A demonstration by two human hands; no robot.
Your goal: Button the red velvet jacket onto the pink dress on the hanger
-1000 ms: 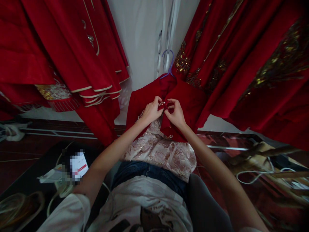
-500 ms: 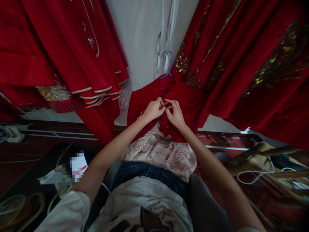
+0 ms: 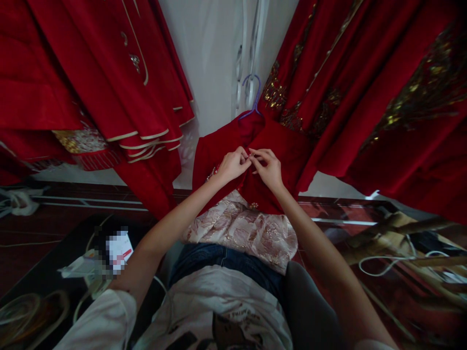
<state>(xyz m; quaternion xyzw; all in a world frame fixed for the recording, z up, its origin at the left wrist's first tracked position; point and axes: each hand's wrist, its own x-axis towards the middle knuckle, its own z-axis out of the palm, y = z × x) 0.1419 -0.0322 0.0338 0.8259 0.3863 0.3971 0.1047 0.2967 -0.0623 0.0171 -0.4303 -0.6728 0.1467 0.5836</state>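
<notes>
Red jacket (image 3: 272,136) was positioned straight ahead, front opening (image 3: 243,181) running bodyward between left hand (image 3: 233,166) and right hand (image 3: 269,168), neither nearer; its edge was pinched by both, apparently at a beaded fastener (image 3: 250,156).

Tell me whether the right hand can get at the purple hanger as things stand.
Probably yes: the right hand is at the front of the red garment, below the purple hanger in the view, with only its cloth visible between. It would likely have to leave its spot beside the left hand.
</notes>
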